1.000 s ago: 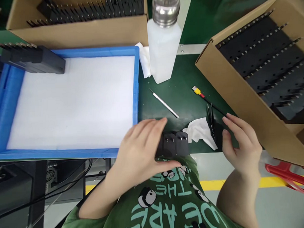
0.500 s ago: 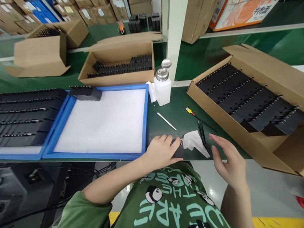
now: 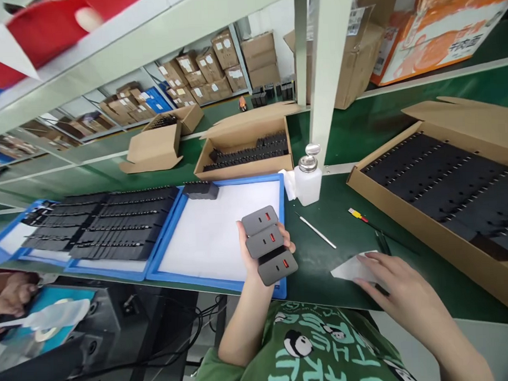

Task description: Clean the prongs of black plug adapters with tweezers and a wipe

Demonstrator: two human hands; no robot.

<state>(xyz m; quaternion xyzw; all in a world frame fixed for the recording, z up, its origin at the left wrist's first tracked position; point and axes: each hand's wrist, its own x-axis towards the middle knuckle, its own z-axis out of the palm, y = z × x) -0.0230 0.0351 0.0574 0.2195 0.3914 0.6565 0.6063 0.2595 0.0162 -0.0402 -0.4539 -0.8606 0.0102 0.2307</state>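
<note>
Upright over the near right corner of the blue-rimmed tray [image 3: 284,234], my left hand [image 3: 252,263] is closed round three dark grey chargers [image 3: 264,241]. Their ends face me, each with a red USB port and a small slot. My right hand [image 3: 392,277] has its thumb and fingers on a white wipe [image 3: 352,269] above the green bench. Black tweezers [image 3: 382,242] lie just beyond that hand, partly hidden by it. A white pen-like tool [image 3: 316,231] rests between the two hands. On the tray's white lining stands a short row of black chargers [image 3: 201,190].
A white pump bottle [image 3: 308,183] stands by the post [image 3: 328,60]. To the right, an open carton [image 3: 405,229] holds rows of black units. A cable with a yellow tip [image 3: 357,213] lies nearby. Filled trays [image 3: 122,223] extend left; another person's hand [image 3: 16,293] shows there.
My left hand has lifted from the bench edge and turned, bringing the three chargers into view. My right hand has reached the wipe and taken hold of it. The camera view has shifted.
</note>
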